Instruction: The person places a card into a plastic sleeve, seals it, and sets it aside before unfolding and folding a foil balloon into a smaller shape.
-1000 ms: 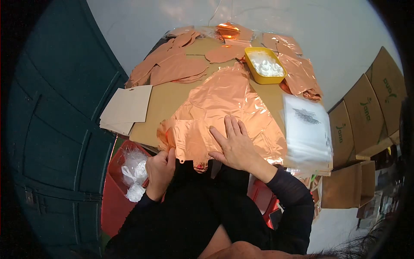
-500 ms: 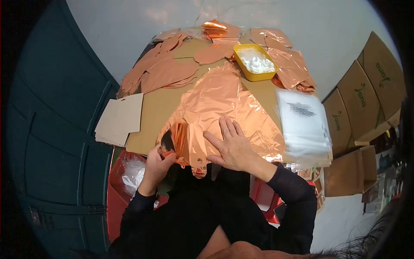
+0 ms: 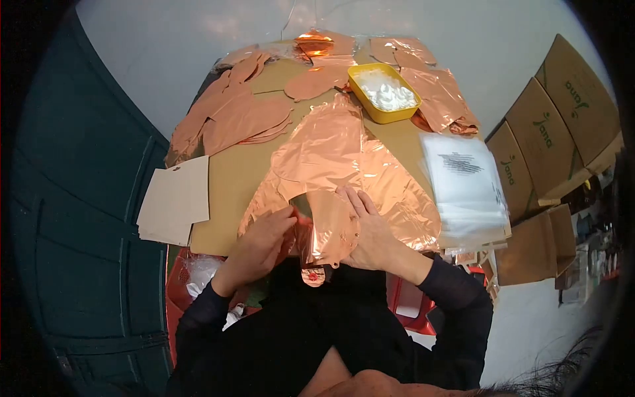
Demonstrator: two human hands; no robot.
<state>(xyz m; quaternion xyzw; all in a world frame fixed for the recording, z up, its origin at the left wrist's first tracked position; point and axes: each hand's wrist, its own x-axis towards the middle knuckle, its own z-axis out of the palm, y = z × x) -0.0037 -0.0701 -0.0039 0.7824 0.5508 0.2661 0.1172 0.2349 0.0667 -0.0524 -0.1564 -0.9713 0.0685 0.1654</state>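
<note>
A large flat rose-gold foil balloon lies on the cardboard-topped table in front of me, with part of its near end folded over. My left hand is closed at the near left edge, its fingers pinching the foil beside the curled flap. My right hand rests on the near right part with fingers stretched out; the folded foil hides its thumb and some of the fingers. A rounded foil tab with a red mark hangs over the table edge between the hands.
Flat foil pieces are stacked left and more right. A yellow tub holds white, fluffy-looking material. Beige cards lie left, clear plastic bags right. Cardboard boxes stand right; a red bin sits below left.
My left hand has moved right and slightly up, carrying the near left foil edge over toward my right hand. The flap now covers my right thumb. The whole view has shifted slightly.
</note>
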